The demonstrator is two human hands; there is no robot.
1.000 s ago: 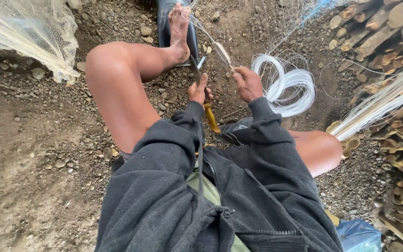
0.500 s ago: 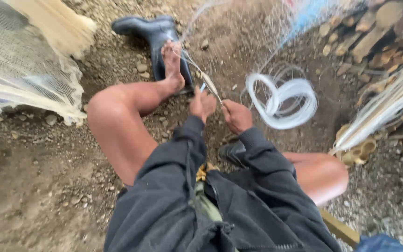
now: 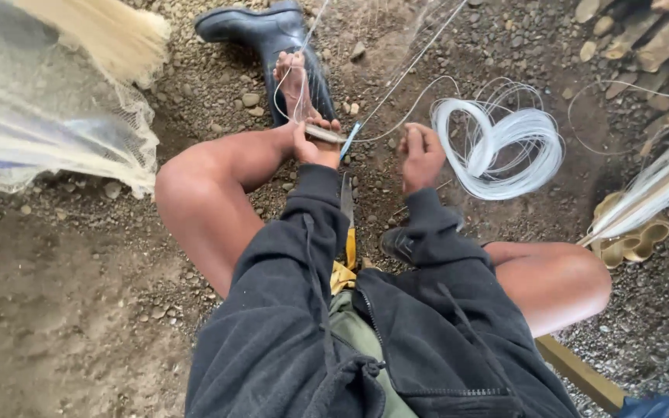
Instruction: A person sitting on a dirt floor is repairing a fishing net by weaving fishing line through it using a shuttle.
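Netting needle [image 3: 325,133] pinched in left hand [image 3: 311,143]; right hand [image 3: 421,155] grips line [image 3: 396,85].

Flat pale netting needle [image 3: 325,133] and taut thin white line [image 3: 396,81], slanting over gravel.

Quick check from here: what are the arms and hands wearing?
Both arms are in long, loose sleeves of a dark grey-black zip hoodie, cuffs reaching the wrists. The left hand and right hand are bare: no gloves, rings or watch visible.

The left hand [image 3: 315,143] pinches a netting needle [image 3: 325,133] while the right hand [image 3: 421,155] grips thin line [image 3: 396,85] beside a white coil [image 3: 505,139].
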